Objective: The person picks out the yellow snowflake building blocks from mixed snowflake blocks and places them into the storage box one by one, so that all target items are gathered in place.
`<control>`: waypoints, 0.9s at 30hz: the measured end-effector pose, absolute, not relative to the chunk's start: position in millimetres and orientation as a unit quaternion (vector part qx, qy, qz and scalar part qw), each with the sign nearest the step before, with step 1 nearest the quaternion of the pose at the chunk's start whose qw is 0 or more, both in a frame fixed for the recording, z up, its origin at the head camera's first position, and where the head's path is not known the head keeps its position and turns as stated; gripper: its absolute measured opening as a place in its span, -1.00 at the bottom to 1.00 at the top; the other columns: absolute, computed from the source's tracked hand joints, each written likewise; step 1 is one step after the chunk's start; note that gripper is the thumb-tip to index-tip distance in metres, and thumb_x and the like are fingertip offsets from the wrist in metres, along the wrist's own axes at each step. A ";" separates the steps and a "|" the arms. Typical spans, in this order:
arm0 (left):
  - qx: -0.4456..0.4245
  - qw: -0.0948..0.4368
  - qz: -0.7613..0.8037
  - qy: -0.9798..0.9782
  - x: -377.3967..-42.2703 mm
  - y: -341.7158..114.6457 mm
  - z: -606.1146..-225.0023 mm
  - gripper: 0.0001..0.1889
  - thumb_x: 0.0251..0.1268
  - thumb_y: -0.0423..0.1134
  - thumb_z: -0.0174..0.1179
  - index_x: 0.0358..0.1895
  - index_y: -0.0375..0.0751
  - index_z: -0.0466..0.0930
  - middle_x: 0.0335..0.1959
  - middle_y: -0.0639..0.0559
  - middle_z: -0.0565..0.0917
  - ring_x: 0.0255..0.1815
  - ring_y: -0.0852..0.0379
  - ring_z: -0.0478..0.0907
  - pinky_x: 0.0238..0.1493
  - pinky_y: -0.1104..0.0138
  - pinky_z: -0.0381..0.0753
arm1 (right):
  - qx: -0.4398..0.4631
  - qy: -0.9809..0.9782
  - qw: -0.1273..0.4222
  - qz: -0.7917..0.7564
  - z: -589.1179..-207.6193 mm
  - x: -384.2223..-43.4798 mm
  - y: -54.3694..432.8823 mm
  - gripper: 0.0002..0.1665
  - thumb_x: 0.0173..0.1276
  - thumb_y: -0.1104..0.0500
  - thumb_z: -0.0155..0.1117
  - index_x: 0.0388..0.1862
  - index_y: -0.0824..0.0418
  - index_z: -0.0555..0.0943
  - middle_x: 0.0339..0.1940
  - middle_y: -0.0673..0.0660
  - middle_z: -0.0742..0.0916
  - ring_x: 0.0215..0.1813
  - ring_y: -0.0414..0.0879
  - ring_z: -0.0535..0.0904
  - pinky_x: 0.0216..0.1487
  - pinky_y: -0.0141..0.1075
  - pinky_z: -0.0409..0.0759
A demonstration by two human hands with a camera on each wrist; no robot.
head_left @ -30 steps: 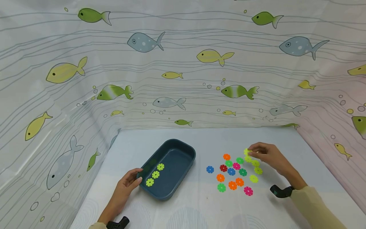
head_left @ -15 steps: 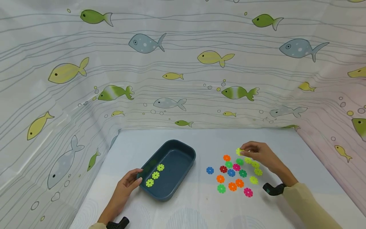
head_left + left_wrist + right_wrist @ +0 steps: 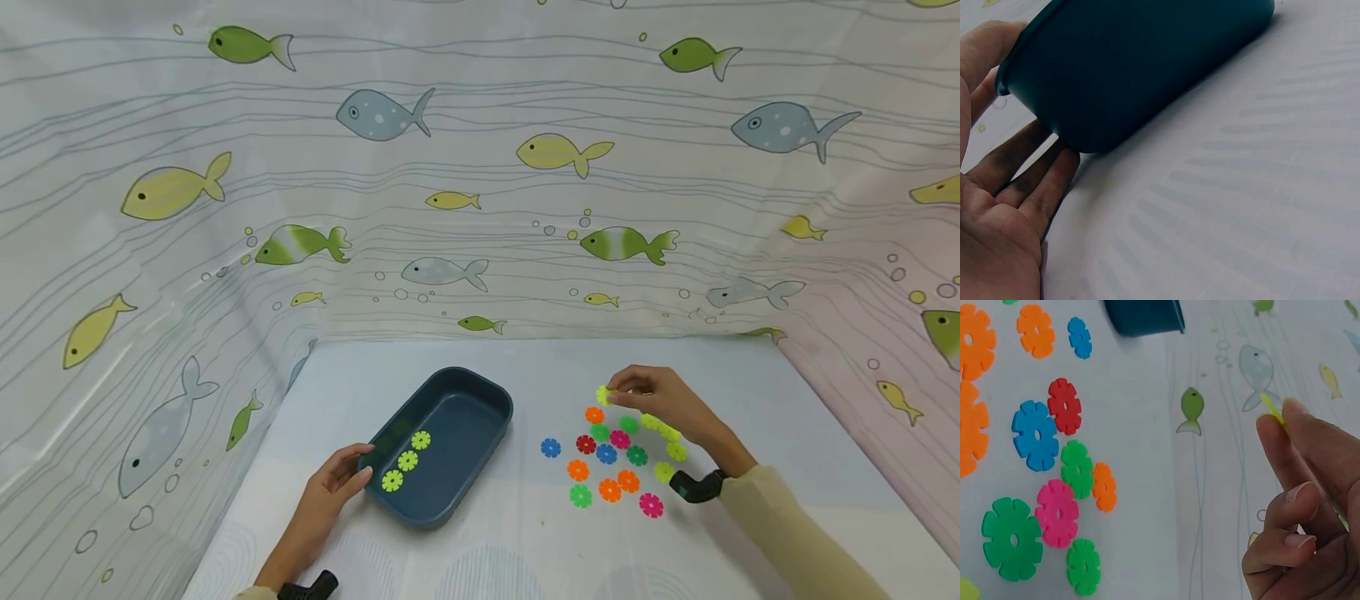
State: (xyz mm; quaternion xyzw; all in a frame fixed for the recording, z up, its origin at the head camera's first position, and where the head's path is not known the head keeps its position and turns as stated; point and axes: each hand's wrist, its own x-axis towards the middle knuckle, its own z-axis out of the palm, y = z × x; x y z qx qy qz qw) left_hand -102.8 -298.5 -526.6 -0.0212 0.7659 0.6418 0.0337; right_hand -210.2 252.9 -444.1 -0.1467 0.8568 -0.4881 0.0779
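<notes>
My right hand (image 3: 660, 398) pinches a yellow notched plastic disc (image 3: 603, 396) between thumb and forefinger, above the far side of the loose discs. In the right wrist view that yellow disc (image 3: 1272, 409) shows nearly edge-on, the other fingers curled below it. On the left, my left hand (image 3: 328, 492) grips the near-left end of a dark blue rectangular tub (image 3: 468, 462). The left wrist view shows the thumb side at the tub's rim and the other fingers under its end wall (image 3: 1054, 94). Inside the tub lie three yellow discs (image 3: 408, 461) in a row.
Several loose discs lie right of the tub, among them a blue disc (image 3: 551, 448), a red disc (image 3: 586, 444), a pink disc (image 3: 651, 505) and an orange disc (image 3: 628, 481). More yellow discs (image 3: 677, 451) lie under the right forearm. A fish-patterned sheet (image 3: 465, 250) rises behind the table.
My right hand has moved left with the yellow disc, away from the other yellow discs and past the orange one's far side. The left hand and tub have stayed put.
</notes>
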 end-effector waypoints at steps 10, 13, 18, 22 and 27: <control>-0.030 0.031 0.637 0.770 -101.4 -296.9 -522.8 -0.47 0.49 -0.14 0.28 0.44 -0.10 0.42 0.42 -0.13 0.39 0.25 0.31 0.49 0.13 0.46 0.55 | -0.175 0.850 0.078 -0.491 -442.2 -218.2 237.6 -0.69 0.39 -0.08 0.45 -0.01 0.04 0.74 -0.10 0.05 0.77 -0.04 0.09 0.67 0.04 0.13 0.66; -0.031 0.033 0.635 0.771 -101.2 -296.7 -522.7 -0.47 0.48 -0.13 0.29 0.44 -0.10 0.42 0.43 -0.12 0.39 0.25 0.33 0.48 0.14 0.48 0.53 | -0.182 0.847 0.082 -0.492 -441.5 -220.8 232.8 -0.69 0.39 -0.10 0.45 -0.01 0.01 0.74 -0.09 0.03 0.78 -0.01 0.19 0.67 0.06 0.19 0.63; -0.030 0.035 0.635 0.771 -102.4 -297.0 -522.1 -0.46 0.48 -0.12 0.28 0.44 -0.10 0.41 0.44 -0.11 0.38 0.27 0.35 0.46 0.16 0.50 0.51 | -0.186 0.844 0.085 -0.496 -437.4 -226.5 221.7 -0.68 0.38 -0.13 0.45 -0.02 -0.01 0.75 -0.10 0.03 0.78 0.01 0.28 0.66 0.03 0.14 0.64; -0.032 0.037 0.636 0.771 -103.4 -297.2 -521.9 -0.46 0.48 -0.12 0.28 0.44 -0.09 0.41 0.45 -0.10 0.38 0.28 0.34 0.45 0.17 0.51 0.50 | -0.194 0.842 0.083 -0.497 -435.7 -233.4 211.6 -0.69 0.38 -0.14 0.45 -0.02 -0.03 0.75 -0.12 0.03 0.78 -0.03 0.26 0.66 -0.05 0.06 0.64; -0.028 0.042 0.638 0.768 -104.3 -297.3 -523.4 -0.47 0.49 -0.13 0.28 0.44 -0.10 0.41 0.44 -0.10 0.37 0.29 0.32 0.45 0.17 0.50 0.50 | -0.208 0.831 0.100 -0.507 -434.2 -237.8 200.0 -0.71 0.36 -0.14 0.47 -0.04 -0.07 0.75 -0.11 0.02 0.78 0.02 0.30 0.66 0.04 0.21 0.62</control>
